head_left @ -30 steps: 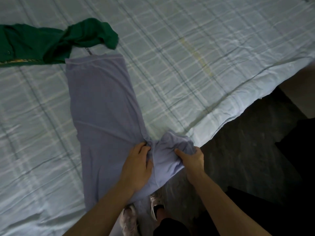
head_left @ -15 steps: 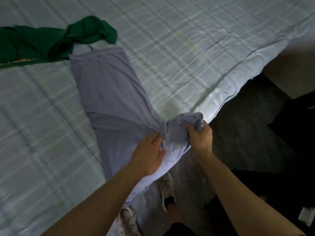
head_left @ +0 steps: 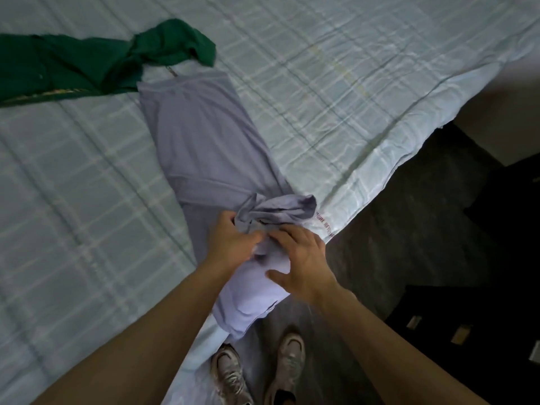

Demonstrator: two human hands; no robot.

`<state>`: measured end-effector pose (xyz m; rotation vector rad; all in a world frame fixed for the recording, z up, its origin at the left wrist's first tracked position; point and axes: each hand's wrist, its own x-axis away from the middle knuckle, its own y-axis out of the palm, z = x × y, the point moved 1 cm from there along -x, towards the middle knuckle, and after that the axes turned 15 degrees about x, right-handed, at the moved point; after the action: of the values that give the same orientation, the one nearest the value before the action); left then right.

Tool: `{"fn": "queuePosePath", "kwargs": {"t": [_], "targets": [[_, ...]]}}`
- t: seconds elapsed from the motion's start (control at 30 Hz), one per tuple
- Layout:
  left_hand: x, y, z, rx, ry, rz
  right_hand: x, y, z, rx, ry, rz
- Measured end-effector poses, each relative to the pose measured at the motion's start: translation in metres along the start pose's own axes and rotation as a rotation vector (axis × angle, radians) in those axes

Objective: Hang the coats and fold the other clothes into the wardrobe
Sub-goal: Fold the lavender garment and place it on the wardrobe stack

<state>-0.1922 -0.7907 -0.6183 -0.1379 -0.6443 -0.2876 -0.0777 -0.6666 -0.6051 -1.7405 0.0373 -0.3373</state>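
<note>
Lilac garment [head_left: 204,147] lies lengthwise on the bed [head_left: 365,83], far hem flat and just beside the green garment [head_left: 87,62] at far left, near end hanging over the bed's near edge above the floor [head_left: 409,229]. Half a second ago the right hand [head_left: 306,258] gripped the bunched end [head_left: 280,210] out at the bed's edge while the left hand [head_left: 233,247] lay flat on the cloth. Now the right hand has let go of the bunch and has come in beside the left; its fingers are spread and pressing the near part, thumb out wide. Left fingers now curl into the cloth at the bunch's base; blurred, but it reads as a grip. The bunch sits loose just beyond both hands. Judgement: the crumpled part is being tucked or smoothed in, so folding is only starting; nothing is in the wardrobe yet and the green piece is untouched.
</note>
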Motion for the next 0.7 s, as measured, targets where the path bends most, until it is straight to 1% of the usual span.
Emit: {"fn": "queuePosePath", "kwargs": {"t": [0.07, 0.13, 0.2, 0.23, 0.27, 0.3, 0.33, 0.4, 0.47, 0.5, 0.57, 0.6, 0.63, 0.7], "targets": [[-0.002, 0.001, -0.001, -0.203, 0.144, 0.029, 0.0, 0.003, 0.011, 0.035, 0.048, -0.015], [-0.002, 0.001, 0.002, -0.494, 0.433, 0.118, -0.004, 0.002, 0.021, 0.035, 0.071, -0.031], [0.002, 0.006, 0.012, -0.724, 0.772, 0.133, -0.01, 0.0, 0.027, 0.055, 0.066, -0.029], [0.005, 0.013, 0.018, -0.787, 0.896, 0.082, -0.012, 0.0, 0.027, 0.062, 0.058, -0.022], [0.006, 0.021, 0.022, -0.824, 0.978, -0.012, -0.013, 0.0, 0.025, 0.062, 0.045, -0.015], [0.006, 0.03, 0.026, -0.852, 1.021, -0.136, -0.013, 0.002, 0.022, 0.057, 0.029, -0.009], [0.004, 0.039, 0.028, -0.9, 1.031, -0.262, -0.011, 0.005, 0.019, 0.051, 0.016, -0.005], [-0.003, 0.051, 0.028, -1.061, 0.961, -0.441, -0.008, 0.01, 0.014, 0.037, 0.01, -0.007], [-0.012, 0.054, 0.025, -1.197, 0.872, -0.504, -0.006, 0.013, 0.013, 0.032, 0.007, -0.007], [-0.016, 0.053, 0.023, -1.251, 0.857, -0.513, -0.005, 0.014, 0.013, 0.024, 0.004, -0.007], [-0.019, 0.051, 0.018, -1.302, 0.866, -0.487, -0.005, 0.016, 0.011, 0.004, 0.013, -0.001], [-0.019, 0.05, 0.016, -1.274, 0.867, -0.443, -0.004, 0.016, 0.01, -0.009, 0.027, 0.01], [-0.019, 0.048, 0.015, -1.212, 0.865, -0.381, -0.003, 0.017, 0.009, -0.023, 0.047, 0.024], [-0.018, 0.042, 0.016, -1.009, 0.824, -0.242, -0.001, 0.018, 0.007, -0.034, 0.093, 0.04]]}}
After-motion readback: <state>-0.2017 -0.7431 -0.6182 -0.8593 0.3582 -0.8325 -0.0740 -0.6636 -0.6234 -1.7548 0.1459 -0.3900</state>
